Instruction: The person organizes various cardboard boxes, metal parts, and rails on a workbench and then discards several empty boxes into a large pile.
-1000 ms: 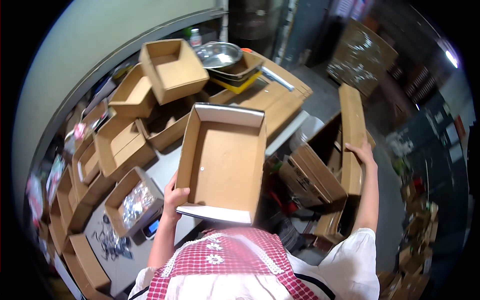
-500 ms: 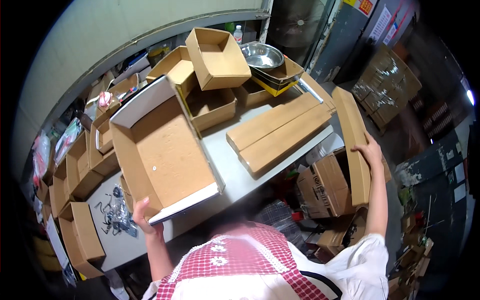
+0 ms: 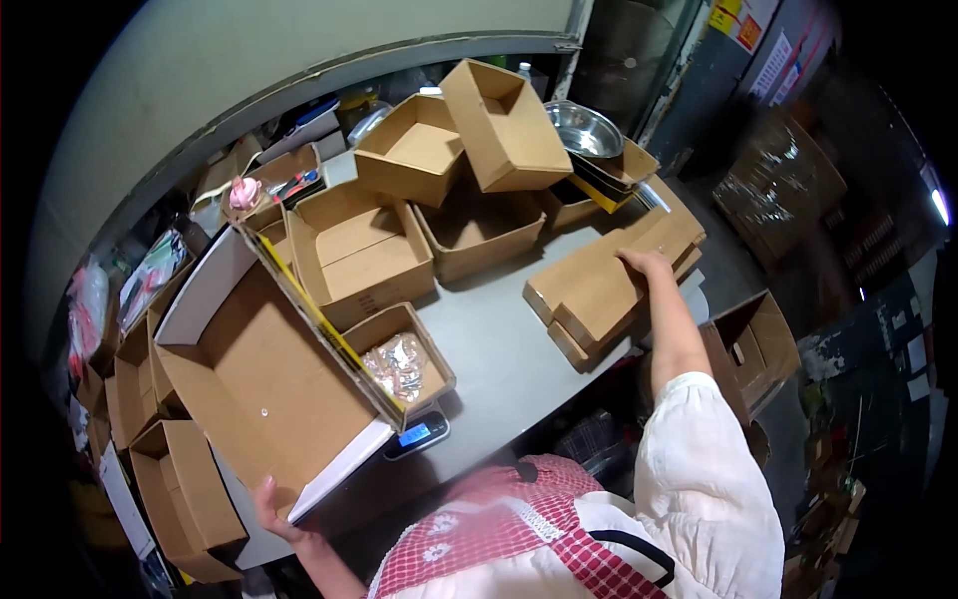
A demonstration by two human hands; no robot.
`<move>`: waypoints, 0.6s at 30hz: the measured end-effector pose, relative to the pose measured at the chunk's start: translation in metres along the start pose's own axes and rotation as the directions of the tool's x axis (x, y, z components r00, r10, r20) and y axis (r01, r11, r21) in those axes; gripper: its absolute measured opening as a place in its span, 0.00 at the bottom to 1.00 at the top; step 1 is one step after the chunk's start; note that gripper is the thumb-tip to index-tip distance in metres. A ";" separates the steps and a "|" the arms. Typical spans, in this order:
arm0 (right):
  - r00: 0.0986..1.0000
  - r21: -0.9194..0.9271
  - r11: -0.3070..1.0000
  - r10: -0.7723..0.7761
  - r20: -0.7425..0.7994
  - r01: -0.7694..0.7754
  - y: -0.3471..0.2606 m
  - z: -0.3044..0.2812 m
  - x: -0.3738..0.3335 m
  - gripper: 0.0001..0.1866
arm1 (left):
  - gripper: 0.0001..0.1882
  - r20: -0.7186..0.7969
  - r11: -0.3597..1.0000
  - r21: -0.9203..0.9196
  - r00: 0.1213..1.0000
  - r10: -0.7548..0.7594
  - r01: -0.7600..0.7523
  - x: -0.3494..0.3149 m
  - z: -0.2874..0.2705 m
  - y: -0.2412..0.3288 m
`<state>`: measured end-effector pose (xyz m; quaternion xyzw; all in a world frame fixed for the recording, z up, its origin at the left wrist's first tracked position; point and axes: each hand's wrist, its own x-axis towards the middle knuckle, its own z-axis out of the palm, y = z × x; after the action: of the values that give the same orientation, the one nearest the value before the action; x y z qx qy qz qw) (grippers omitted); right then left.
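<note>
My left hand (image 3: 282,514) grips the near corner of a large, shallow cardboard tray (image 3: 269,364) with white outer sides. The tray is tilted, its open side facing me, and only a small pale round spot shows inside. To the right, my right hand (image 3: 649,268) is closed on a long, narrow cardboard box (image 3: 599,290), its far fingers hidden. This box rests on top of other long boxes (image 3: 565,344) at the table's right end. Beside the tray, a small open box (image 3: 439,371) with clear plastic bags sits on a digital scale (image 3: 424,431) with a lit blue screen.
Several open cardboard boxes (image 3: 364,245) stand at the back of the grey table (image 3: 489,374), some stacked and tilted. A metal bowl (image 3: 587,130) rests on a yellow-edged box. More open boxes (image 3: 180,489) line the left. An open carton (image 3: 748,349) is below the right edge.
My right hand has brought the long box from beyond the table's right edge onto the other long boxes. My left hand has moved the tray left and nearer, uncovering the scale and small box.
</note>
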<state>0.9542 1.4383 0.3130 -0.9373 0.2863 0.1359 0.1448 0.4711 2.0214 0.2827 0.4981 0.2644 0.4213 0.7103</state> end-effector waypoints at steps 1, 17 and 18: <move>0.998 -0.102 0.994 -0.033 -0.054 0.028 -0.014 0.006 0.000 0.46 | 0.20 -0.017 0.995 -0.032 0.995 -0.094 0.093 0.000 0.009 0.015; -0.080 -0.086 -0.040 -0.837 -0.541 0.995 -0.247 0.015 -0.066 0.27 | 0.29 0.058 0.935 -0.010 0.933 -0.355 0.356 -0.022 0.140 0.033; -0.096 -0.053 -0.080 -0.809 -0.580 0.995 -0.246 0.002 -0.097 0.24 | 0.30 0.124 0.946 0.026 0.938 -0.324 0.323 -0.024 0.157 0.039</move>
<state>1.0179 1.6830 0.3912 -0.8024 -0.4169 -0.2853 0.3177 0.5707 1.9299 0.3756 0.4755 0.2983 0.2658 0.7837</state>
